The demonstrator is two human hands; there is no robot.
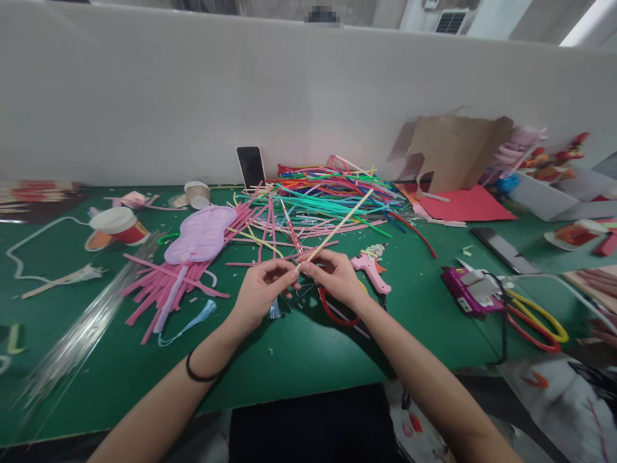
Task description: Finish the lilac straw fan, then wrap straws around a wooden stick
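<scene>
Close together over the table's middle, my left hand (270, 287) and my right hand (332, 273) both pinch the lower end of a pale yellow pipe cleaner (344, 220). Its long free part slants up to the right. Red-handled scissors (337, 316) lie under my right hand, partly hidden by it. Just right of that hand is a pink glue gun (373, 270). A blue tassel (274, 309) shows beneath my left fingers. Beyond my hands, a red and white pen-like stick (290, 225) lies on the pipe cleaners.
A pile of coloured pipe cleaners (328, 193) spreads along the back. To the left are a lilac eye mask (202, 233), pink pipe cleaners (159, 292), a paper cup (120, 226) and thin wires (87, 328). At right sit a purple power strip (465, 292) and yellow-red scissors (540, 318); another person's hand (602, 296) is beyond.
</scene>
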